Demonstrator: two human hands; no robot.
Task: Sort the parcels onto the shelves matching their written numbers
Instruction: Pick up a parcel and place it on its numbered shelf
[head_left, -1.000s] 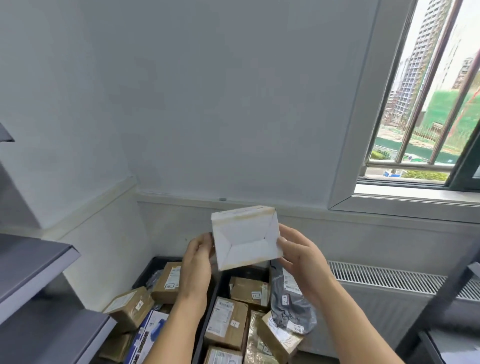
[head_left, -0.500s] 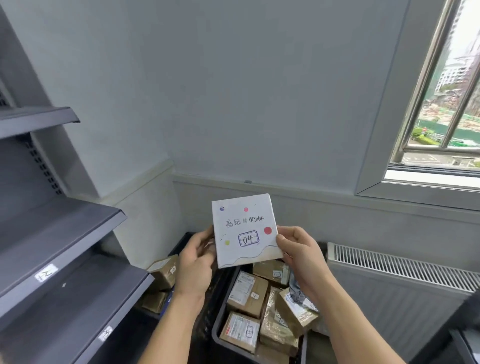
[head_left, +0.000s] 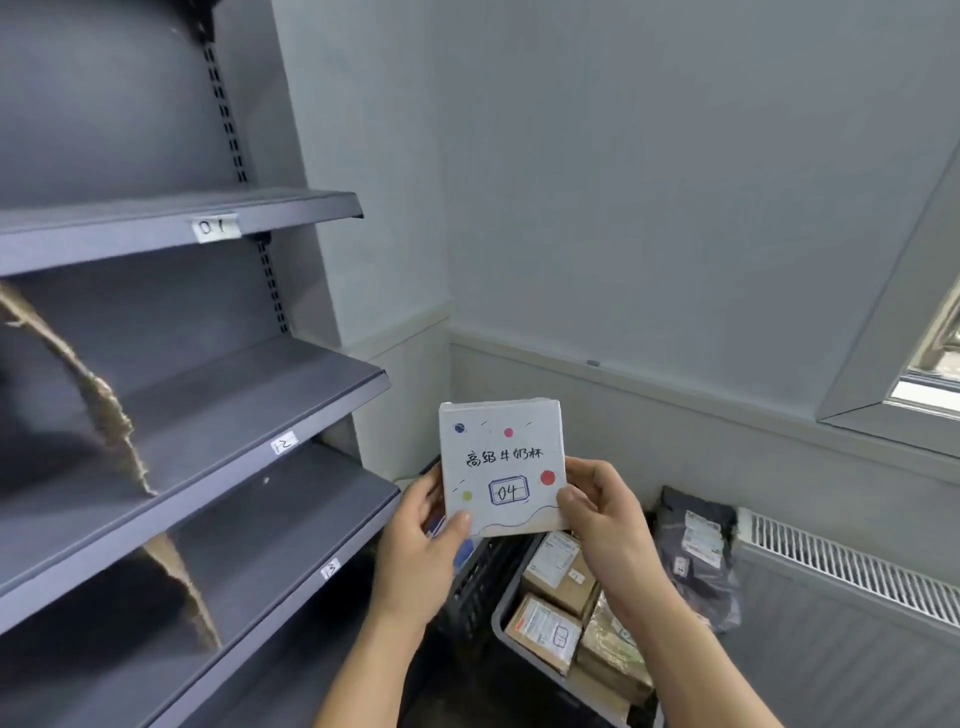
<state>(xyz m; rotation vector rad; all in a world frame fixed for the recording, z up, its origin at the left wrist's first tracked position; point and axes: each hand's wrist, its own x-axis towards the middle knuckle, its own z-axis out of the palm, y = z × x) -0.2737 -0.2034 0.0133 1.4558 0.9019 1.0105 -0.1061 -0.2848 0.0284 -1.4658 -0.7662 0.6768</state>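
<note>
The white square cardboard box (head_left: 501, 467) carried scattered dots in dark blue, pink, red and yellow-green. It also had black handwritten characters, a blue-outlined frame around a black "04", and a wavy blue line near its lower edge. The dark grey metal shelves (head_left: 208, 400) had small white paper labels (head_left: 215, 227) with black handwritten numbers. The torn cardboard dividers (head_left: 93, 395) were brown. The painted wall (head_left: 623, 182) was pale bluish grey. The brown cardboard parcels (head_left: 545, 629) and the dark grey plastic mailer bag (head_left: 696, 566) wore white printed stickers. The plastic crate (head_left: 470, 587) was dark grey, and the pale grey radiator (head_left: 841, 571) showed a fine ribbed grille.
</note>
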